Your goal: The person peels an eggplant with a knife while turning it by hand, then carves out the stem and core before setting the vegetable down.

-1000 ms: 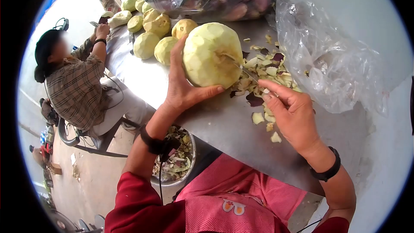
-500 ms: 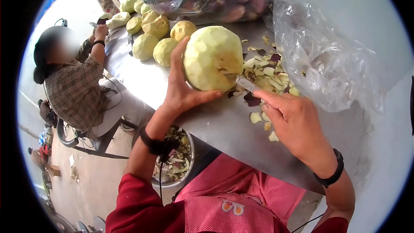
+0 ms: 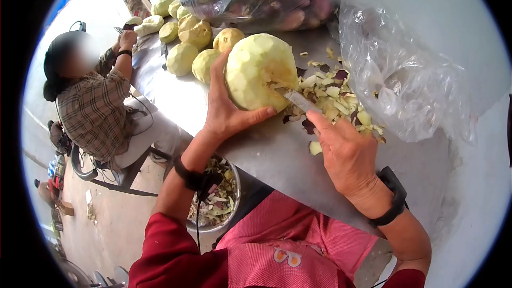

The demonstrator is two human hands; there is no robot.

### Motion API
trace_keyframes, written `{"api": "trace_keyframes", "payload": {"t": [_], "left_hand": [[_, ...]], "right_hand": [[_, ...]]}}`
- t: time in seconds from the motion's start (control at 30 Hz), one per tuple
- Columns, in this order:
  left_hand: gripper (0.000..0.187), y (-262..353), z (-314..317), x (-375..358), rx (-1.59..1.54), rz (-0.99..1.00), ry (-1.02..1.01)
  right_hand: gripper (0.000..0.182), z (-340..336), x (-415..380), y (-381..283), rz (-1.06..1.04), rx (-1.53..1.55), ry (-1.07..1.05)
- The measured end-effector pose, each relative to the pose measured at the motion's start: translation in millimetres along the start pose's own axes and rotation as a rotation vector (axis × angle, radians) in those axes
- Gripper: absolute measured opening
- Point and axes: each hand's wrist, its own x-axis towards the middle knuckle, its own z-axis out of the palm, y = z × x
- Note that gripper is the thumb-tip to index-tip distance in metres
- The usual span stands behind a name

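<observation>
A large peeled round eggplant (image 3: 258, 66), pale yellow-green with a browned, cut hollow at its lower right, is gripped by my left hand (image 3: 225, 101). My left fingers wrap its left side and the thumb lies along its underside. My right hand (image 3: 349, 154) is closed around a small knife (image 3: 300, 100), its handle mostly hidden in the fist. The blade points up and left, its tip at the hollow. Pale and purple peelings (image 3: 333, 93) lie on the metal table (image 3: 266, 154) just behind the knife.
Several peeled eggplants (image 3: 182, 58) stand at the back left. A clear bag of purple pieces (image 3: 277, 0) sits behind, a crumpled plastic bag (image 3: 400, 74) to the right. A metal bowl of peelings (image 3: 234, 208) is below the table edge. Another person (image 3: 93, 106) sits at left.
My right hand has moved left and slightly down, bringing the knife tip into the eggplant's hollow. The eggplant has turned slightly, so more of the hollow shows.
</observation>
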Motion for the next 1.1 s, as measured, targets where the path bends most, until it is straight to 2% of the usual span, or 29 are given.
{"api": "trace_keyframes", "payload": {"t": [0.07,0.13,0.27,0.33,0.47,0.53,0.63,0.7,0.73,0.8,0.9,0.97,1.03,1.07,1.1], "left_hand": [[0.123,-4,1,0,-0.002,0.012,0.006],[0.123,-3,2,-1,-0.010,0.019,0.008],[0.123,0,3,0,0.014,0.003,0.030],[0.123,1,4,-2,0.030,0.001,0.035],[0.122,1,6,-2,0.044,-0.002,0.082],[0.122,-4,5,-6,0.084,-0.033,0.096],[0.119,-4,3,-5,0.053,-0.092,0.128],[0.115,4,2,-6,0.141,-0.231,0.110],[0.115,5,1,-8,0.137,-0.230,0.115],[0.111,4,0,-7,0.555,-0.075,0.199],[0.110,0,-1,-8,0.443,-0.011,0.266],[0.107,-2,-6,-7,0.397,-0.009,0.260],[0.102,-6,-10,-4,0.133,0.013,0.340],[0.095,-8,-13,-5,0.099,0.045,0.359],[0.092,-7,-16,-4,0.073,0.079,0.391]], "right_hand": [[0.045,0,0,-3,-0.006,-0.025,-0.003],[0.037,1,-1,-7,0.061,0.039,0.026],[0.039,8,-3,-6,0.096,0.124,-0.003],[0.033,14,-4,-6,0.186,0.354,0.027],[0.031,14,-5,-14,0.328,0.554,-0.035],[0.030,16,-6,-16,0.488,0.764,-0.047],[0.030,11,-4,-14,0.518,0.832,-0.008],[0.032,8,-2,-7,0.483,0.821,0.017],[0.035,6,-1,-4,0.536,0.920,0.044],[0.045,4,2,2,0.605,1.105,0.098],[0.049,5,10,21,0.544,0.993,0.162],[0.048,-1,9,29,0.607,1.022,0.181],[0.048,2,12,43,0.619,0.994,0.320],[0.046,8,12,56,0.519,0.842,0.375],[0.046,4,12,60,0.518,0.837,0.373]]}}
